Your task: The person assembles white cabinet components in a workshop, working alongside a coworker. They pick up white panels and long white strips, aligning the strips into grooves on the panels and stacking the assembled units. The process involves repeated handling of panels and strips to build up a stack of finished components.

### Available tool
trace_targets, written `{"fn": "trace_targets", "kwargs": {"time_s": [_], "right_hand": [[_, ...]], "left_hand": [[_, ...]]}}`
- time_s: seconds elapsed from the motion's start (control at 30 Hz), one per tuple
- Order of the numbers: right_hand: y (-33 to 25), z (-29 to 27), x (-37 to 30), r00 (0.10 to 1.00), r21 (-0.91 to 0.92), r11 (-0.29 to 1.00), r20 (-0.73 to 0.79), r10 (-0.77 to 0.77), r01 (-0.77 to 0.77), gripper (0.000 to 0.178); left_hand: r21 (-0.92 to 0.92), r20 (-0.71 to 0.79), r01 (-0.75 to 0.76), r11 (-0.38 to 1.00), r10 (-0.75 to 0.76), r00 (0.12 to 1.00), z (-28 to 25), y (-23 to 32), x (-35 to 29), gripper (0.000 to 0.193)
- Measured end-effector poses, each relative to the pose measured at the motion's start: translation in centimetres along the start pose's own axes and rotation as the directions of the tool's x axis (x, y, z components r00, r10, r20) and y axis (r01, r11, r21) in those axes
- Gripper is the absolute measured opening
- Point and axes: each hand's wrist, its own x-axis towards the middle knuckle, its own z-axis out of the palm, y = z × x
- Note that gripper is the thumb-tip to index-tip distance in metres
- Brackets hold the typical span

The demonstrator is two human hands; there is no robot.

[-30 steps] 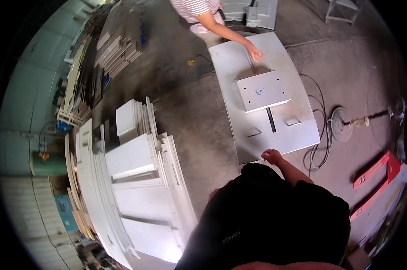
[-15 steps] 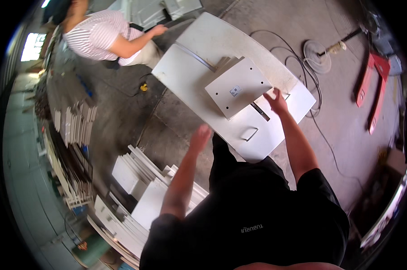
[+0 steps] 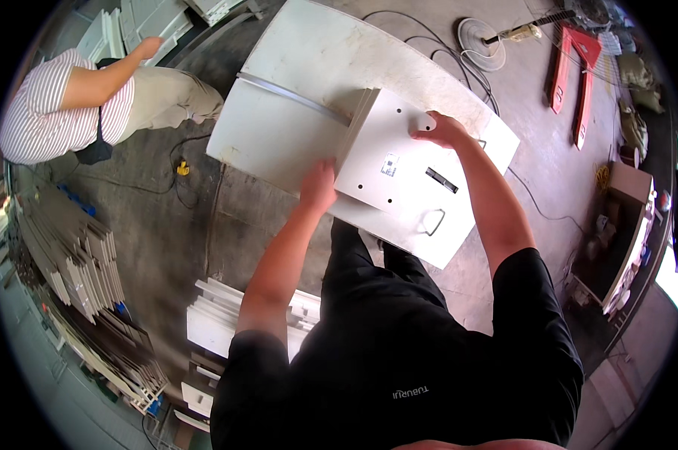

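A stack of white panels (image 3: 369,154) lies on a large white tabletop (image 3: 309,52). The top panel has several dark holes and a small printed label (image 3: 389,164). My left hand (image 3: 319,184) presses against the stack's left edge with its fingers curled; some fingertips are hidden by the panel side. Over the right far corner, my right hand (image 3: 444,130) is bent round the stack, thumb on the top face near a hole. Beside the stack, the tabletop has a dark slot (image 3: 441,180) and a wire handle (image 3: 434,223).
At the left stands a person in a striped shirt (image 3: 46,112), beside more white panels. Stacked boards (image 3: 91,270) line the left floor, and white panels (image 3: 211,326) lie near my left elbow. Black cable (image 3: 474,71), a red pallet jack (image 3: 571,75) and a cardboard box (image 3: 630,182) are at right.
Both hands have come in from beside the stack and now touch it. The panels look squared up and turned slightly. My view has shifted, and the other person appears farther left.
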Motion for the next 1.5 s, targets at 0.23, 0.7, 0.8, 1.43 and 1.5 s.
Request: {"fn": "trace_targets", "kwargs": {"time_s": [0.23, 0.7, 0.8, 1.43, 1.5], "right_hand": [[-2.0, 0.2, 0.6, 0.989, 0.056, 0.996, -0.138, -0.055, 0.063, 0.101], [3.2, -1.0, -3.9, 0.988, -0.138, 0.983, -0.112, 0.104, -0.119, 0.098], [6.8, -0.4, -5.9, 0.984, -0.153, 0.979, -0.137, 0.114, -0.135, 0.094], [11.3, 7.5, -15.0, 0.649, 0.109, 0.99, -0.747, 0.143, -0.093, 0.06], [9.3, 10.3, -19.1, 0.652, 0.268, 0.962, -0.72, 0.238, -0.055, 0.044]], "left_hand": [[-0.062, -0.007, -0.083, 0.995, 0.083, 0.997, -1.3, -0.4, 0.0, 0.07], [-0.024, -0.036, -0.217, 0.976, 0.216, 0.976, 3.9, 2.1, -0.2, 0.052], [-0.011, 0.025, -0.215, 0.977, 0.215, 0.976, 4.5, 5.1, -0.5, 0.052], [-0.186, 0.005, -0.334, 0.924, 0.34, 0.94, 2.4, 4.2, -0.2, 0.052], [-0.269, -0.128, -0.302, 0.914, 0.277, 0.952, 0.6, -1.2, 1.8, 0.047]]}}
